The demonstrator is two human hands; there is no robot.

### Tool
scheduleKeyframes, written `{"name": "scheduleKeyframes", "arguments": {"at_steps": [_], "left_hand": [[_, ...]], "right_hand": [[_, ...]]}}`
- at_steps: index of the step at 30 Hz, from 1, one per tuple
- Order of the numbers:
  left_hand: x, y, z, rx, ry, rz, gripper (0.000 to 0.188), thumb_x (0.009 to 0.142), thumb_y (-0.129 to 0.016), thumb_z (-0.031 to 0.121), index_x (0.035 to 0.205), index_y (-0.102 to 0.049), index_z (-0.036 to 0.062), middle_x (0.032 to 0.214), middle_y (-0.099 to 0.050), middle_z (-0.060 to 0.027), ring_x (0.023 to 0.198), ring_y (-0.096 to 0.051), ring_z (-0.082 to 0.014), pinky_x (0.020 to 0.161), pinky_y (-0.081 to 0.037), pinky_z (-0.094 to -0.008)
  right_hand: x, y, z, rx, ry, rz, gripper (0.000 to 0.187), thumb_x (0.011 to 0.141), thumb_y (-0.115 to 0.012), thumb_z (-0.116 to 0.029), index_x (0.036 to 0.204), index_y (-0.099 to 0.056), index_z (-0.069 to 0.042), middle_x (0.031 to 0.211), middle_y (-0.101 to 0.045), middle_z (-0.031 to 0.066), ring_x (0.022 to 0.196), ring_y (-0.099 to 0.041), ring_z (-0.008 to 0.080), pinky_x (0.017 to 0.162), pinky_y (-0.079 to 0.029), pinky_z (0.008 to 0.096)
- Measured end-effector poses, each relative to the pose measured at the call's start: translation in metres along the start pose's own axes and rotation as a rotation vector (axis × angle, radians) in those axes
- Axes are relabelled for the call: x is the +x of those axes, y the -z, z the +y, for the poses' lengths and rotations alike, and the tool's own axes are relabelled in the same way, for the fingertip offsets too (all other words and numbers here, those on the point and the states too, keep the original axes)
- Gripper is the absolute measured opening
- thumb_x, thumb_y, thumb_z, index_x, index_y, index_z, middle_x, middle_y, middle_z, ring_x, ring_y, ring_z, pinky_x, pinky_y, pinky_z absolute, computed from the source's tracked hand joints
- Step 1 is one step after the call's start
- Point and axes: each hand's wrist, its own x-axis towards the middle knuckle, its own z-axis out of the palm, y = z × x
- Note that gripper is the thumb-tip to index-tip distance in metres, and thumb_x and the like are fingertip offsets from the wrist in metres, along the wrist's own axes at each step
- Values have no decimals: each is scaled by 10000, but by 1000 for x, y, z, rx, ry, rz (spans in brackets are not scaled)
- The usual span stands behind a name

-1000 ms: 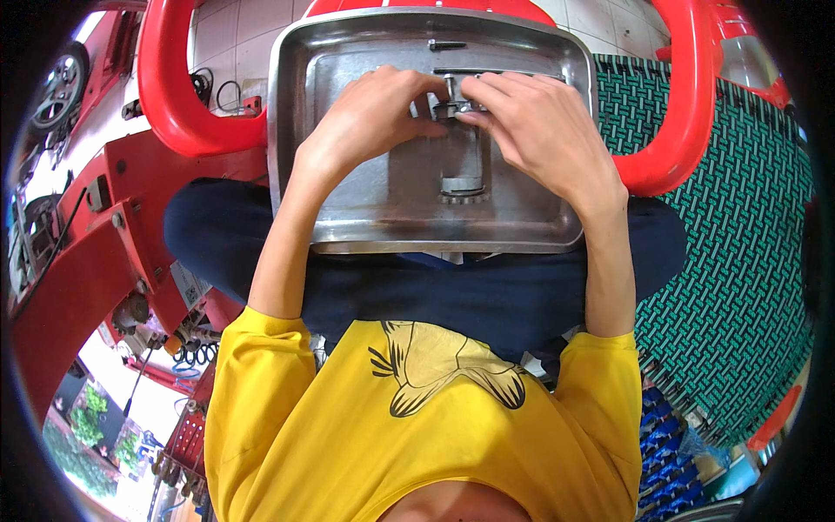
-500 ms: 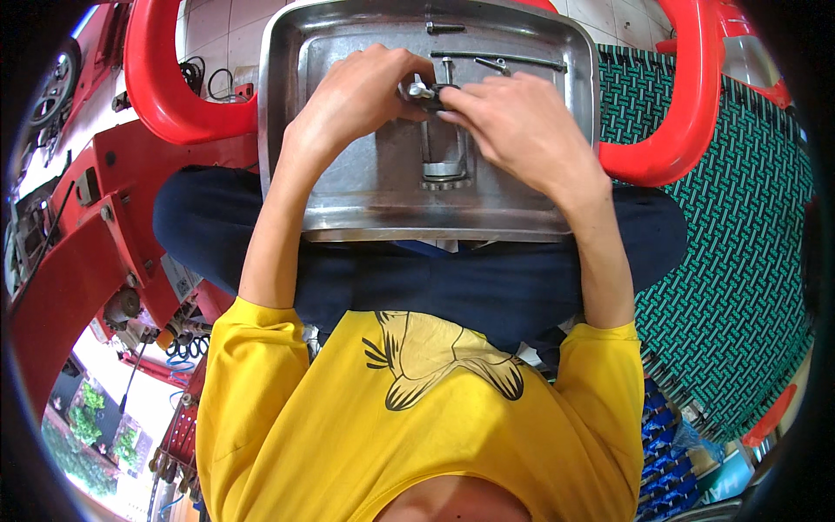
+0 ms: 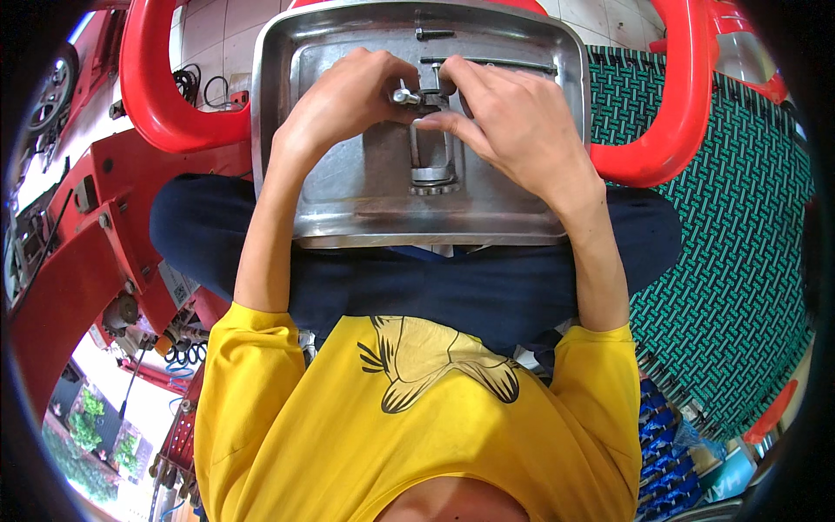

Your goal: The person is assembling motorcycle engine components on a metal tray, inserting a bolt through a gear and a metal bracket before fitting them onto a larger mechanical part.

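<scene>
Over the metal tray [image 3: 323, 196] on my lap, my left hand [image 3: 348, 100] is closed round a small metal part [image 3: 405, 97] with a shiny rounded end; most of it is hidden by the fingers. My right hand [image 3: 522, 117] is just to its right, index finger and thumb stretched apart around the dark middle of the part. The index fingertip is beside a bolt [image 3: 436, 76] standing behind it. Below both hands a metal frame [image 3: 432, 174] with a toothed near edge rests in the tray, its far end hidden by the hands.
At the tray's far side lie a short bolt [image 3: 434, 34] and a long thin rod [image 3: 522, 63], partly behind my right hand. Red curved tubes [image 3: 644, 161] flank the tray. A green woven seat [image 3: 722, 217] is on the right, and red machinery [image 3: 130, 191] on the left.
My right index finger and thumb have spread from a pinch on the dark part. The part's shiny end has shifted slightly left and down. The whole view has moved a little.
</scene>
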Motion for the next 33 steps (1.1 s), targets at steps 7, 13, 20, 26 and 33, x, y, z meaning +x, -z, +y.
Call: {"name": "scheduleKeyframes", "arguments": {"at_steps": [7,13,20,26,33], "left_hand": [[-3,17,13,107,-14,-2,378,681,-948,268,967,-826,53,898,-760,-148,810,-732,-302,764,-573,-390],[-5,18,10,65,-247,179,375,646,-968,248,891,-788,29,1041,-730,-106,990,-683,-252,885,-522,-390],[-9,34,28,-164,-259,116,305,662,-960,160,783,-727,5,1055,-762,-111,950,-728,-230,891,-564,-366],[-5,24,33,-91,-321,240,432,671,-978,166,907,-656,2,1011,-768,-113,886,-739,-177,803,-591,-319],[-3,24,32,-121,-280,209,796,579,-1025,258,1224,-619,27,1075,-752,-124,961,-744,-261,913,-593,-395]], "right_hand": [[-2,1,5,-5,8,-33,399,963,-692,-456,1038,-631,-69,831,-723,127,794,-737,303,671,-568,406],[-1,2,4,44,2,18,291,993,-683,-357,1005,-643,-69,838,-726,138,791,-728,319,671,-559,424],[-2,25,11,278,-73,-93,182,1020,-643,-204,1103,-637,-42,879,-691,198,804,-674,404,684,-517,463],[-12,21,21,333,-203,-207,245,1043,-603,-272,1148,-662,-59,925,-697,223,852,-663,442,739,-518,519],[-8,12,37,368,-391,-303,357,1077,-540,-364,1174,-694,-57,967,-714,233,937,-647,491,784,-508,545]]}}
